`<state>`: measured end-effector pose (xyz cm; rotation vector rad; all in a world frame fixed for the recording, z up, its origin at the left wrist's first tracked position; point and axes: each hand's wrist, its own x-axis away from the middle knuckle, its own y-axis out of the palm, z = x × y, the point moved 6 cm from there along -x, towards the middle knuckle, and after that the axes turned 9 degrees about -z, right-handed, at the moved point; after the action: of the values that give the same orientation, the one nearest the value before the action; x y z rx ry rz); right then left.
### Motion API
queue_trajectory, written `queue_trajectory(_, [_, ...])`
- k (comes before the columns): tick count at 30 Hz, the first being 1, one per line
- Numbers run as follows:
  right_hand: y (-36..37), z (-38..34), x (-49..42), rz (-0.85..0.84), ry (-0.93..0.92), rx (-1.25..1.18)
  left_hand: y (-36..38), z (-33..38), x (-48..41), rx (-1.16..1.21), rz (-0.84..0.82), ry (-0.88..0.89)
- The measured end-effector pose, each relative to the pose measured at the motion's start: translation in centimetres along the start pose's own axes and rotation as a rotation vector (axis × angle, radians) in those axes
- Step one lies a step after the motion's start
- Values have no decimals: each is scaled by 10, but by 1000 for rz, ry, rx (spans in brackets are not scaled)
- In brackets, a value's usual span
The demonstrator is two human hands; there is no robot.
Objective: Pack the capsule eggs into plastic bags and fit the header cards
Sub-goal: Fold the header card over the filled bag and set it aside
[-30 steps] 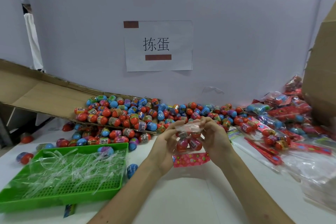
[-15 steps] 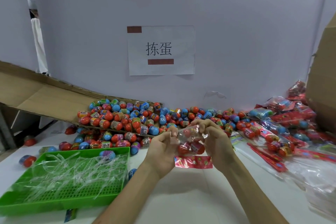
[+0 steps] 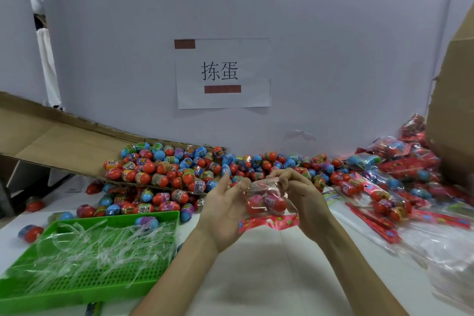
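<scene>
Both hands are up over the middle of the table point(image 3: 256, 277), close together with the plastic bag point(image 3: 266, 188) between them. The right hand point(image 3: 306, 200) pinches the bag's top with curled fingers. The left hand point(image 3: 224, 209) has straight fingers and lies flat against the bag's left side. The capsule eggs point(image 3: 275, 204) in the bag are red. A red header card point(image 3: 269, 222) hangs at its bottom edge. The loose egg pile point(image 3: 174, 172) sits far left, the green tray point(image 3: 77, 292) near left, and the finished packs point(image 3: 384, 187) to the right.
</scene>
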<state>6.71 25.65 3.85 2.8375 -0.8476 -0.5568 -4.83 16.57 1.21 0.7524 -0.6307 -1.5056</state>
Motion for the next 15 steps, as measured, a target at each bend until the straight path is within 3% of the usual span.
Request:
queue_trajectory(5, [3,1,0,-26,13,-116,1,-2,1,-145,-11,-43])
queue_trajectory(15, [10,0,2,-38,-44,-418,-8,-4,0,-153,73,1])
